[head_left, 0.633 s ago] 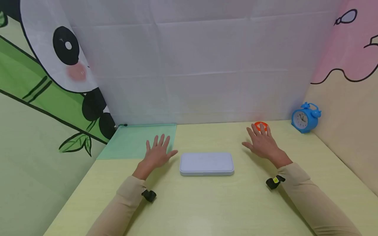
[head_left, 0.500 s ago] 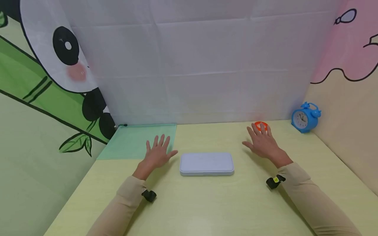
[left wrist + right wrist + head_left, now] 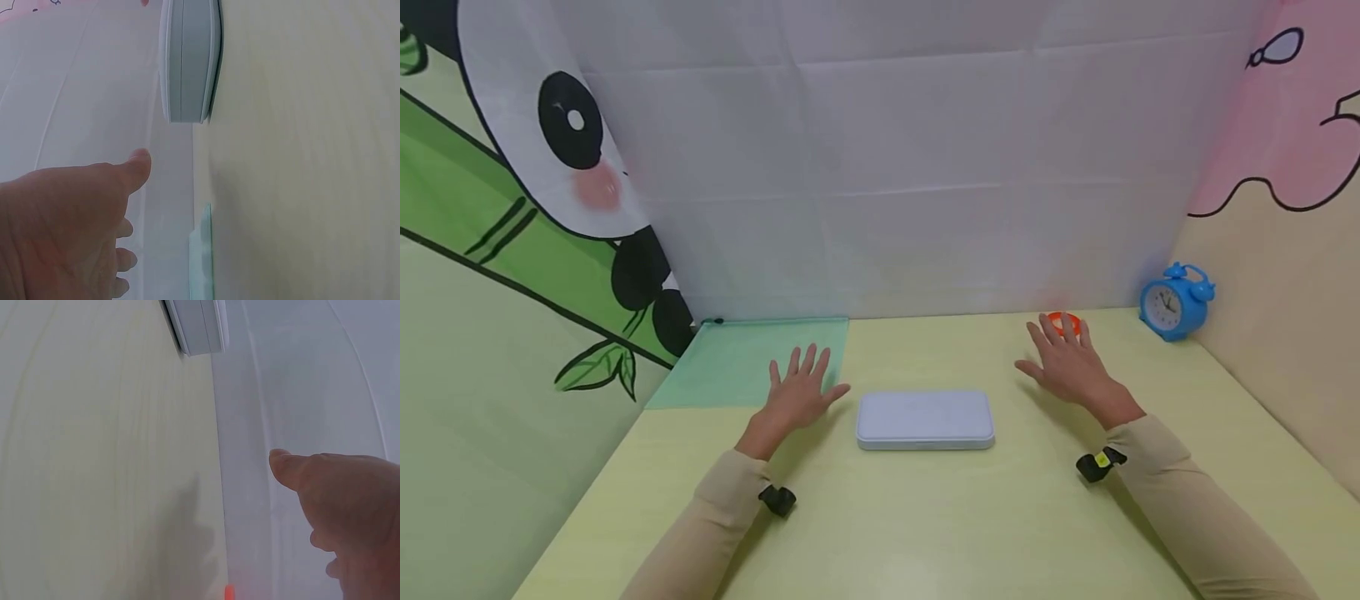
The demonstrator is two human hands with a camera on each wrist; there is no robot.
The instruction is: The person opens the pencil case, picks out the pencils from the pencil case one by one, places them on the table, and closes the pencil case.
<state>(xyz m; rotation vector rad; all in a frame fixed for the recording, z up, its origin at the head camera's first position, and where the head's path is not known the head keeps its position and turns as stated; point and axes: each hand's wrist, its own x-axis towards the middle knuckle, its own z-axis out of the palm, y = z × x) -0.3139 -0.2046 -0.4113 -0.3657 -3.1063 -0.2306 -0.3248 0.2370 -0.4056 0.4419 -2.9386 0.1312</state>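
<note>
Between the two hands a flat, pale lavender case with rounded corners [image 3: 925, 417] lies on the table. My left hand [image 3: 797, 396] hovers to the left of it with fingers spread, overlapping the corner of a mint-green mat [image 3: 722, 367] in the head view. My right hand [image 3: 1067, 367] is held over the table to the right of the case, fingers spread and holding nothing. Its fingertips partly cover a small red ring-shaped thing [image 3: 1054, 317] at the back. In the left wrist view the case [image 3: 194, 62] shows its grey side, well apart from the thumb [image 3: 139, 167].
A blue alarm clock [image 3: 1176, 302] stands in the back right corner of the table [image 3: 910, 517]. A white cloth backdrop [image 3: 917, 183] rises along the back edge, with printed cartoon walls at either side. Each wrist carries a small black camera.
The whole head view has shifted down very slightly. Both hands and the objects on the table keep their places.
</note>
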